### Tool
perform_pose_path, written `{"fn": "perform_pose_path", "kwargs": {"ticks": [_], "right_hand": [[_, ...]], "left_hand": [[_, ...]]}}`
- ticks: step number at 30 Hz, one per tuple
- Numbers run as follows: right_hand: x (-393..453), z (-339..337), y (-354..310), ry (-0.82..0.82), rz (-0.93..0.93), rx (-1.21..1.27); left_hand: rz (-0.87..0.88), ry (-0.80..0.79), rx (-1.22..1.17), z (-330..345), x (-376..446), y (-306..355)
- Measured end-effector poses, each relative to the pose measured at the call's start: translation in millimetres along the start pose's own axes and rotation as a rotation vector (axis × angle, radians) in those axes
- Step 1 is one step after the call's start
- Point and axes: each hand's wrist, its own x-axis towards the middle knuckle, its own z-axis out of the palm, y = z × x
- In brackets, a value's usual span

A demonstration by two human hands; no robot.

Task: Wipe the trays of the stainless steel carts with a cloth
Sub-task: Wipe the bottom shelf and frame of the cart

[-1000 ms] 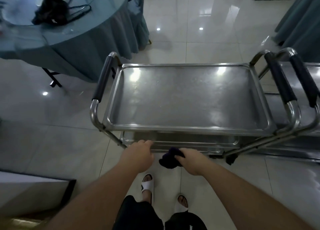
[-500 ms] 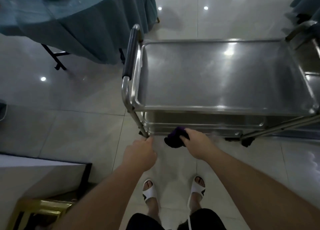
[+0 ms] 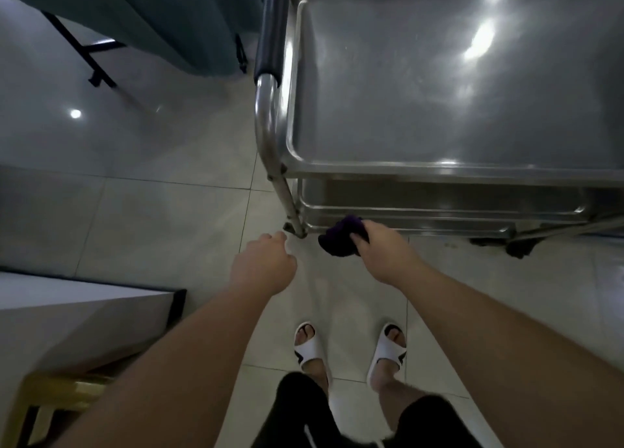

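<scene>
A stainless steel cart fills the upper right, its top tray (image 3: 439, 170) bare and shiny, with lower trays (image 3: 422, 213) showing under the near rim. My right hand (image 3: 385, 248) is closed around a dark purple cloth (image 3: 341, 240), held at the near edge of the lowest tray by the cart's left front leg (image 3: 290, 207). My left hand (image 3: 263, 265) hovers beside that leg with fingers curled loosely, holding nothing and touching nothing.
The cart's black-padded handle (image 3: 270, 28) rises at its left end. A table with a teal cloth (image 3: 162, 15) and folding legs stands at the upper left. A white counter corner (image 3: 84, 305) and gold frame (image 3: 57, 390) sit at the lower left. My sandalled feet (image 3: 351, 346) stand on tiled floor.
The view has tilted down and moved closer to the cart's left end. Both hands have dropped from the middle tray level to the lowest tray's near edge, the cloth still in my right hand.
</scene>
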Motion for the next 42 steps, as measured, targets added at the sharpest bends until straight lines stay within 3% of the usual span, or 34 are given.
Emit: {"fn": "perform_pose_path", "kwargs": {"ticks": [5, 11, 20, 27, 29, 34, 39, 42], "right_hand": [[63, 24, 25, 0.032, -0.038, -0.027], [145, 56, 40, 0.108, -0.159, -0.034], [251, 102, 33, 0.361, -0.474, -0.159], [302, 154, 23, 0.166, -0.673, -0.416], [307, 169, 30, 0.129, -0.662, -0.414], [300, 167, 71, 0.211, -0.628, -0.484], [293, 98, 167, 0.336, -0.34, -0.45], [305, 72, 184, 0.352, -0.133, -0.435]], "left_hand": [[-0.01, 0.089, -0.13, 36, 63, 7], [-0.182, 0.31, -0.408, 72, 136, 1], [0.044, 0.845, -1.006, 108, 232, 5], [0.2, 0.959, -1.212, 121, 268, 2], [0.214, 0.959, -1.308, 124, 272, 5], [0.283, 0.938, -1.393, 128, 273, 7], [0.311, 0.956, -1.426, 130, 280, 6], [0.322, 0.984, -1.451, 132, 284, 6]]}}
